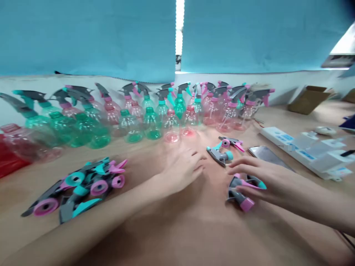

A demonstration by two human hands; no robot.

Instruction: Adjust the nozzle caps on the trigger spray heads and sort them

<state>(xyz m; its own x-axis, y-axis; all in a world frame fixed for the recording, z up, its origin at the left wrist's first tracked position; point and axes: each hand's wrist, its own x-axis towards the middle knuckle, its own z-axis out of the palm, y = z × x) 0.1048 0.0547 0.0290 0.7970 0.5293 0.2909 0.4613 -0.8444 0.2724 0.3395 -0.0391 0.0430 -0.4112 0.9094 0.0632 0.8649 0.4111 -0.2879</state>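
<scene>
My left hand (184,168) is held low over the middle of the table, somewhat blurred, its fingers loosely stretched to the right with nothing visible in them. My right hand (259,177) hovers at the right with fingers apart and partly bent, over a grey and pink spray head (240,195); whether it touches this head I cannot tell. Just beyond its fingertips lies a grey and teal spray head (220,155), with a grey and pink one (231,143) behind. A pile of pink, teal and grey spray heads (83,184) lies left of my left forearm.
Along the wall stand several clear pink and green bottles; some, like a green bottle (152,125), are uncapped, others carry spray heads. A phone (269,155), a white power strip (294,147) with plugs and a cardboard box (307,99) are at right. Red plastic (11,159) lies far left.
</scene>
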